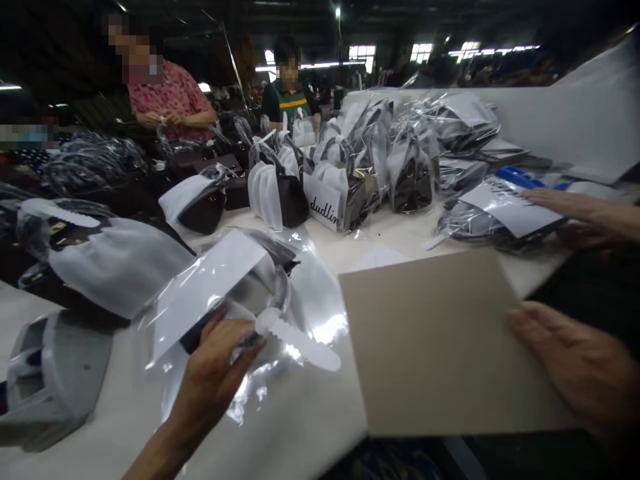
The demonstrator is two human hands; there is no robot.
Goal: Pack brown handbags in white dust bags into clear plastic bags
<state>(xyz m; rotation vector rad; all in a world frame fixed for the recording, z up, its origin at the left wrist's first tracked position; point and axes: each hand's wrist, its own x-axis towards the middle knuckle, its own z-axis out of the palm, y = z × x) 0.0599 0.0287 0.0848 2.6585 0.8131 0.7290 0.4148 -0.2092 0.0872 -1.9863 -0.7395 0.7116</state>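
My left hand [217,360] is closed around the plastic-wrapped handle of a handbag [270,287]. Clear plastic and a white sheet [210,287] surround this bag, and a white notched strip [303,343] sticks out beside my fingers. At the right, my right hand [575,363] grips the edge of a flat grey-brown cardboard sheet [445,347], which is tilted over the table edge. Some of the fingers on that hand are hidden behind the sheet. Another person's hand [590,210] rests on a plastic-wrapped bag [505,207] farther up.
Several dark handbags with white covers [120,263] crowd the left and back of the white table [280,427]. A grey tape dispenser [60,373] stands at the left. Wrapped bags are piled at the back right [450,127]. Two people stand across the table [170,93].
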